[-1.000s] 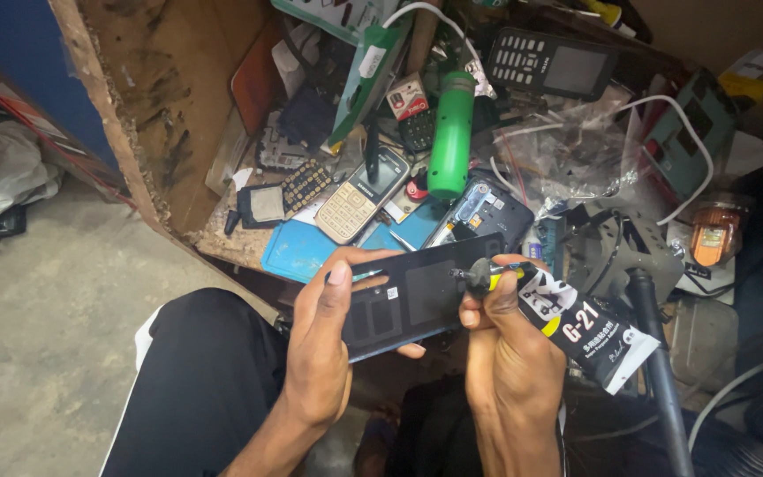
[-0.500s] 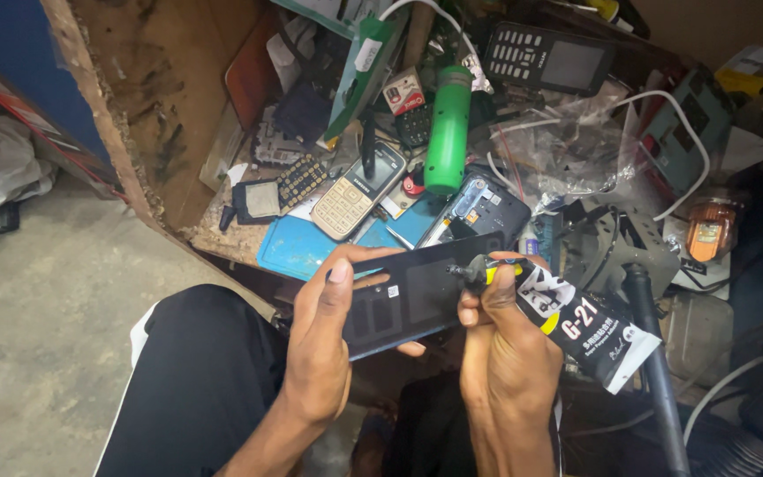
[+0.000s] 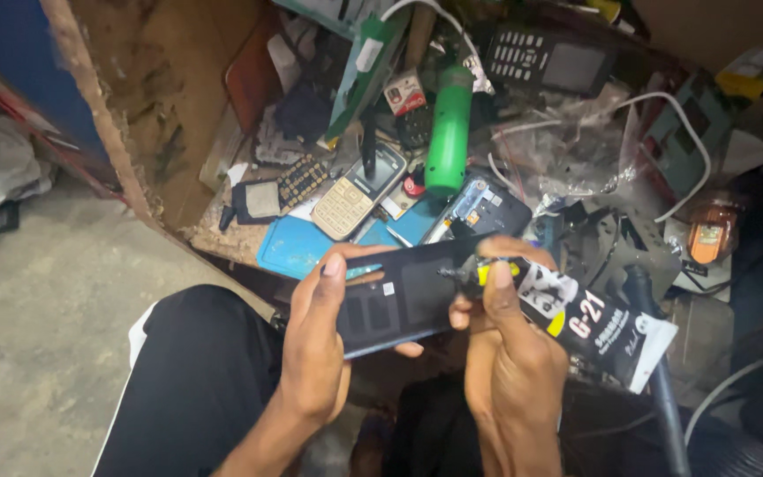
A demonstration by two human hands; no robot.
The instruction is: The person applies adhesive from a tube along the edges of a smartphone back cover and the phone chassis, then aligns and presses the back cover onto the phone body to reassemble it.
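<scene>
Phone back panel, dark and flat, is gripped by left hand over the lap, inner face up, so right hand, closed on glue tube, rests the nozzle at its edge.

Beyond a worn wooden workbench with a chipped, crumbling edge, heaped with old keypad phones, a green cylinder, white cables and clear plastic, lies bare grey concrete floor, a blue wall upper left, dim light throughout.
</scene>
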